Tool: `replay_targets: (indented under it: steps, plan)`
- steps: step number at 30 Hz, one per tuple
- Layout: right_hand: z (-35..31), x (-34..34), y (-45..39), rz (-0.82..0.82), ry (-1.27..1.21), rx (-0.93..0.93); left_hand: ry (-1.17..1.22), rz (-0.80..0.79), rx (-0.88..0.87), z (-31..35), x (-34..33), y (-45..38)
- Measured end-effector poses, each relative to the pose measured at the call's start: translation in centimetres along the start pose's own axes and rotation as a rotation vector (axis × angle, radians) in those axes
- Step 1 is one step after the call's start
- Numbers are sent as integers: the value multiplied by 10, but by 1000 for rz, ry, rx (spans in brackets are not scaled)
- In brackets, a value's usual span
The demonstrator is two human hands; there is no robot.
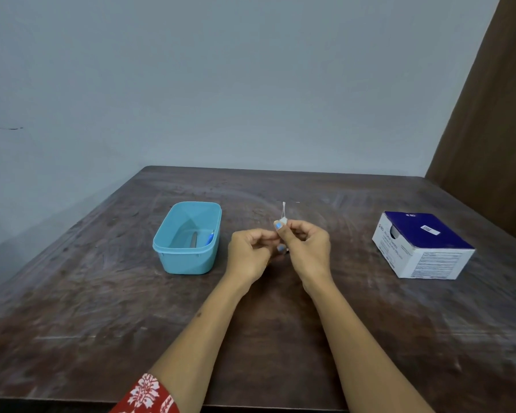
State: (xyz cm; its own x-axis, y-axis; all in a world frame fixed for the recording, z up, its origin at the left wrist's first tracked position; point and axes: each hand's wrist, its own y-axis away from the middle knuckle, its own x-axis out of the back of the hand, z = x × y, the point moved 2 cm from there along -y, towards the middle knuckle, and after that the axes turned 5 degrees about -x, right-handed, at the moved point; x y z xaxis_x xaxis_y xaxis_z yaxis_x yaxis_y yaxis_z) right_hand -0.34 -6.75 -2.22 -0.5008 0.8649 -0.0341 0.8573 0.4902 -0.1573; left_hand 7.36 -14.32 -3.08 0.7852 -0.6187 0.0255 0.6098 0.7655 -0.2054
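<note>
Both hands meet above the middle of the brown table (102,308). My left hand (251,254) and my right hand (307,248) pinch a small white packet (283,214) between their fingertips; a thin white strip of it sticks straight up above the fingers. The part of the packet inside the fingers is hidden. A light blue plastic tub (188,238) stands to the left of my hands, with a blue-tipped item (209,238) and a grey strip (194,240) lying in it.
A white and dark blue cardboard box (423,245) sits at the right of the table. A pale wall rises behind the table's far edge, and a brown panel (495,114) stands at the far right.
</note>
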Motion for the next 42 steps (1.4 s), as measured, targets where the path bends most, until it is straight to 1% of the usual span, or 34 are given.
replay_targets:
  steps: [2,4,6,8,10,11,13,15,17,19,22,24,27,29,33,35,38,40,42]
  plan:
    - [-3,4,1,66,-40,21,63,-74,57,1,-3,2]
    - [-4,4,0,91,-75,18,45,-67,32,0,-4,2]
    - [-3,3,-1,57,-78,2,4,-11,-28,-1,-3,1]
    - [0,0,-1,-11,-24,-3,-16,48,-69,-1,0,0]
    - [1,-2,-1,-52,-1,-6,5,41,-60,0,2,-1]
    - [0,-1,0,-43,-12,-2,32,9,-33,1,2,-1]
    - [-4,2,1,25,-58,22,58,-59,22,2,1,0]
    - [-7,5,0,102,-105,49,30,-109,36,3,-2,2]
    - [-7,7,-2,122,-129,47,0,-104,19,3,-4,3]
    - [-5,4,-3,68,-110,26,-15,-41,-18,3,-3,3]
    - [2,-1,-3,-42,10,-13,4,40,-49,1,2,0]
    - [0,-1,-2,-38,-2,-5,38,9,-20,2,3,-1]
    - [-7,6,-2,72,-113,43,37,-88,28,5,-2,3]
    - [-7,7,-3,92,-156,42,-34,-88,-6,4,-4,3]
    - [3,1,-5,-26,-56,-16,-170,52,-159,4,1,2]
    - [5,-1,-5,-62,-32,-28,-213,87,-216,5,2,4]
    - [0,0,-4,-18,-78,5,-205,94,-239,5,-1,7]
    - [-3,3,-4,50,-130,32,-212,67,-254,5,-3,9]
    - [-4,4,-5,72,-134,36,-227,47,-261,3,-3,9]
